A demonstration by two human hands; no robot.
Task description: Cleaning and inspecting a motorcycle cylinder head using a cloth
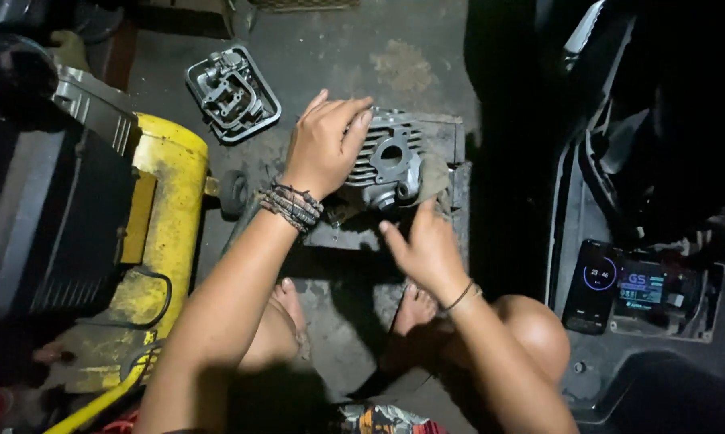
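Note:
A grey finned metal engine cylinder head rests on a dark wooden block on the floor. My left hand, with braided bands on the wrist, lies on top of the head's left side and grips it. Just below the head, my right hand has its fingers spread, the fingertips reaching toward the head's lower edge and a dirty rag beside it. Whether the right fingers touch the head is unclear.
A grey metal engine cover lies on the concrete floor at the back left. A yellow air compressor tank stands at the left. At right is a dark scooter body with a phone and a lit display. My bare feet are below the block.

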